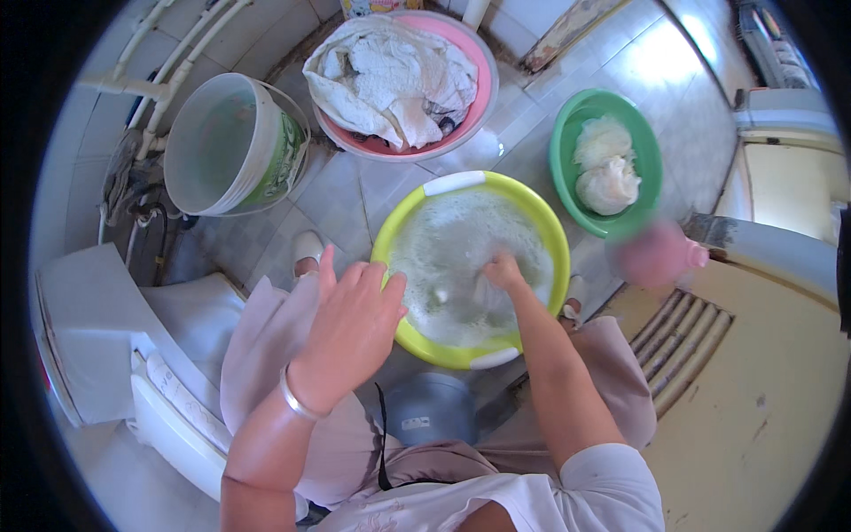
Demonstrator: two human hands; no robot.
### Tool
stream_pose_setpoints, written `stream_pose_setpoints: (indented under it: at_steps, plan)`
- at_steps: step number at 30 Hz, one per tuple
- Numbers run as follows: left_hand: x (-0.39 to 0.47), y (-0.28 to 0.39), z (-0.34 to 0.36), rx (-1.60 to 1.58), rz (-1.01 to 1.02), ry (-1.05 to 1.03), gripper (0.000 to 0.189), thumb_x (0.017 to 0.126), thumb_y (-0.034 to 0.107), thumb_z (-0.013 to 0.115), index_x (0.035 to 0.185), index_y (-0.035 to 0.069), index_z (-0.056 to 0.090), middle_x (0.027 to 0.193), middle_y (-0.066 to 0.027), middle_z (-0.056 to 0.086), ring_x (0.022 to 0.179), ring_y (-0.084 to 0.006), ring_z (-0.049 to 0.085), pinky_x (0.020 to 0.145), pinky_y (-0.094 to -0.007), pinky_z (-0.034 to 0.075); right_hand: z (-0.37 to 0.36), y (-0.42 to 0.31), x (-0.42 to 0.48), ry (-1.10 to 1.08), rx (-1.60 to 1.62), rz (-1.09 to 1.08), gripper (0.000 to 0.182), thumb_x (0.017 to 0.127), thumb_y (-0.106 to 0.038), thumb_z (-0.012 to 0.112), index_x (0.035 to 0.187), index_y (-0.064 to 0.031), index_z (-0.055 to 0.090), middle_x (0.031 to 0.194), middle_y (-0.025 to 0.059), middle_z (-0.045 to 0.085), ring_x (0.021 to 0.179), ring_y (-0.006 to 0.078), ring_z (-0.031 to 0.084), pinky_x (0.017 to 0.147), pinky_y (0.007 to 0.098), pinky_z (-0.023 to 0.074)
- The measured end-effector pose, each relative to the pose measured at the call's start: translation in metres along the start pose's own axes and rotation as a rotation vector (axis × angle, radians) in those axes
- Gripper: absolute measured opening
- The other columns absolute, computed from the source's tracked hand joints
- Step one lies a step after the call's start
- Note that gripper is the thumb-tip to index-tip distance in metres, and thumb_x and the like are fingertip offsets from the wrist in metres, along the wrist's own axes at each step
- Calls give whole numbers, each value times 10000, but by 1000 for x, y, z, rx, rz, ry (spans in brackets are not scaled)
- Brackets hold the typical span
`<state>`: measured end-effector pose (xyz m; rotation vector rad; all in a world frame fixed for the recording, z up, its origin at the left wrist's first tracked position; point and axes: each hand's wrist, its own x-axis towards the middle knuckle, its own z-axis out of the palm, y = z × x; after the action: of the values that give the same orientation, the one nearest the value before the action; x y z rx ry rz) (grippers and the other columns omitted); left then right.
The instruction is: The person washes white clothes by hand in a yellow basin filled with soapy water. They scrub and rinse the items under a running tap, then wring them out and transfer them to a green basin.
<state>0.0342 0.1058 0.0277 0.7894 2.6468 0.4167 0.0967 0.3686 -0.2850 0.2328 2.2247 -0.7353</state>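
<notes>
Soapy, cloudy water (439,246) fills a yellow-green plastic basin (564,259) with white grips on its rim. My right hand (502,269) reaches into this water, its fingers under the surface. Something pale, perhaps cloth, shows faintly below the hand, but I cannot tell whether it is gripped. At the basin's left rim, my left hand (359,319) hovers or rests with fingers apart and nothing held. A silvery bangle (292,396) circles the left wrist.
A pink basin (488,80) heaped with white cloth (399,66) stands beyond. A tilted bucket (279,153) is at the left. To the right, a green basin (562,153) contains two pale mesh bundles (605,166) near a blurred pink bottle (655,253). A yellowish cabinet (744,412) stands close on my right.
</notes>
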Motion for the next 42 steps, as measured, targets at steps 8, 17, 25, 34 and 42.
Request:
stream_pose_setpoints:
  at_steps: [8, 17, 25, 34, 42]
  plan:
    - [-18, -24, 12, -32, -53, 161, 166, 743, 185, 566, 860, 72, 533, 802, -101, 540, 824, -276, 542, 890, -589, 253, -142, -156, -202, 458, 546, -305, 238, 670, -1, 618, 893, -28, 541, 819, 21, 553, 785, 101, 500, 702, 241, 406]
    - [-18, -36, 7, -53, -150, 21, 225, 757, 222, 562, 940, 90, 557, 901, -107, 563, 894, -295, 547, 891, -600, 237, -266, -279, -416, 716, 383, -356, 245, 700, -89, 677, 910, -17, 573, 810, 10, 563, 731, 83, 504, 663, 220, 409]
    - [-19, -39, 12, -32, -149, 49, 247, 762, 236, 556, 963, 94, 545, 911, -114, 557, 894, -299, 547, 893, -608, 230, -316, -308, -499, 781, 426, -531, 314, 643, 26, 621, 946, -13, 544, 951, 51, 526, 915, 142, 478, 842, 261, 344]
    - [-17, -31, 7, -14, -98, 12, 223, 747, 197, 570, 935, 83, 539, 888, -107, 535, 883, -286, 531, 904, -605, 222, -285, -259, -406, 595, 137, -585, 377, 472, 86, 600, 797, -75, 501, 908, 38, 443, 923, 157, 433, 849, 251, 302]
    - [-21, -23, 3, 14, -38, 60, 249, 730, 159, 590, 952, 69, 521, 887, -95, 500, 897, -268, 507, 935, -561, 229, -149, -150, -193, 381, -73, -522, 420, 537, 55, 612, 900, -114, 487, 1110, 142, 397, 950, 295, 459, 805, 360, 392]
